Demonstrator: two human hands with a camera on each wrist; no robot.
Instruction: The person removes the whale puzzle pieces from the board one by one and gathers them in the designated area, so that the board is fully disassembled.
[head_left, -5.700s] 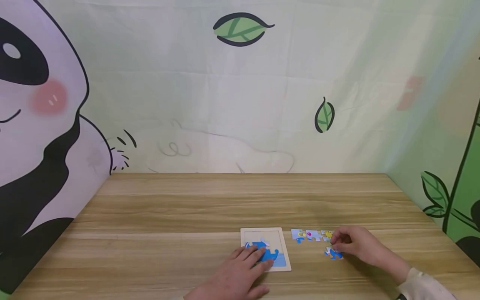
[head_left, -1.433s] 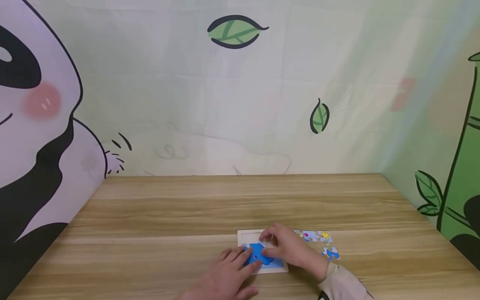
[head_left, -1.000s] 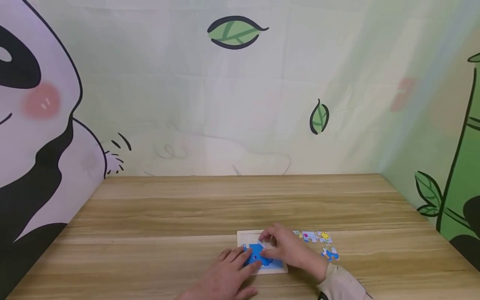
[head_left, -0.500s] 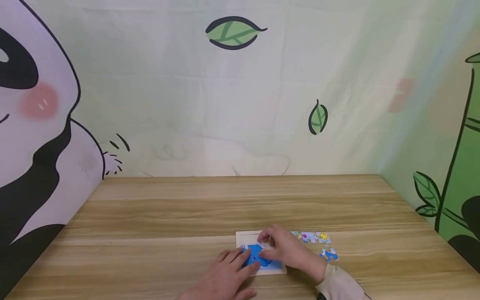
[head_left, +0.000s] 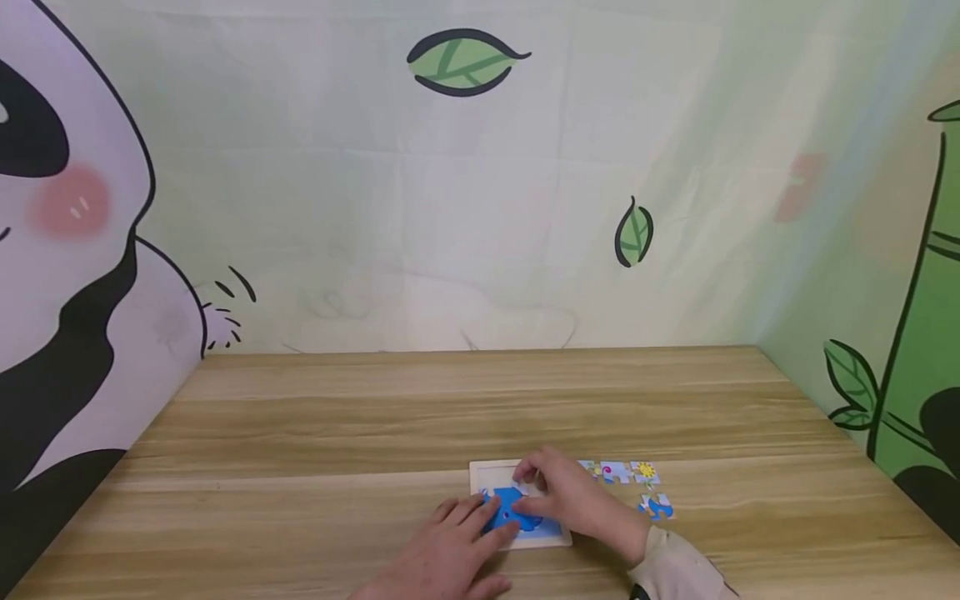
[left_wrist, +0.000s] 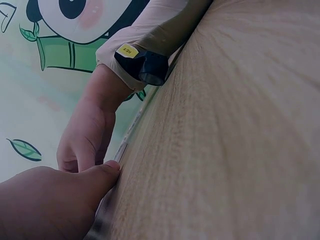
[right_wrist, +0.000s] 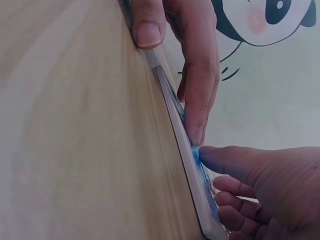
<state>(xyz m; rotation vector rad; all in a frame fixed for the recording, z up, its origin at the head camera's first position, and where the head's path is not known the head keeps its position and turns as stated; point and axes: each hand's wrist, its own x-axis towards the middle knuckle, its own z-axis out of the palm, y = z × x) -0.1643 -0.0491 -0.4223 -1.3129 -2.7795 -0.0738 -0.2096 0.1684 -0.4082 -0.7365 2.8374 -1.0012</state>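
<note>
A jigsaw puzzle (head_left: 504, 510) with a blue cartoon animal lies partly filled in a pale wooden tray (head_left: 483, 463). My left hand (head_left: 453, 546) rests with spread, nearly straight fingers on the tray's lower left part, fingertips on the blue pieces. Over the tray's right side, my right hand (head_left: 573, 496) has its thumb and curled fingers bent around a puzzle piece (head_left: 522, 492), mostly hidden beneath the hand. In the right wrist view the right thumb (right_wrist: 215, 157) meets the blue puzzle surface, close to a fingertip of the left hand (right_wrist: 197, 70).
Right of the tray, several loose puzzle pieces lie on the wooden table (head_left: 337, 417): a pink-swirl piece (head_left: 615, 472), a sun piece (head_left: 645, 472) and a blue-and-white piece (head_left: 657, 507) nearer me. A printed cloth (head_left: 337, 167) with leaves and a panda stands behind the table.
Since the earliest frame my right hand has moved left from the loose pieces onto the tray. Over the last second both hands have stayed nearly still while the head view shifted slightly.
</note>
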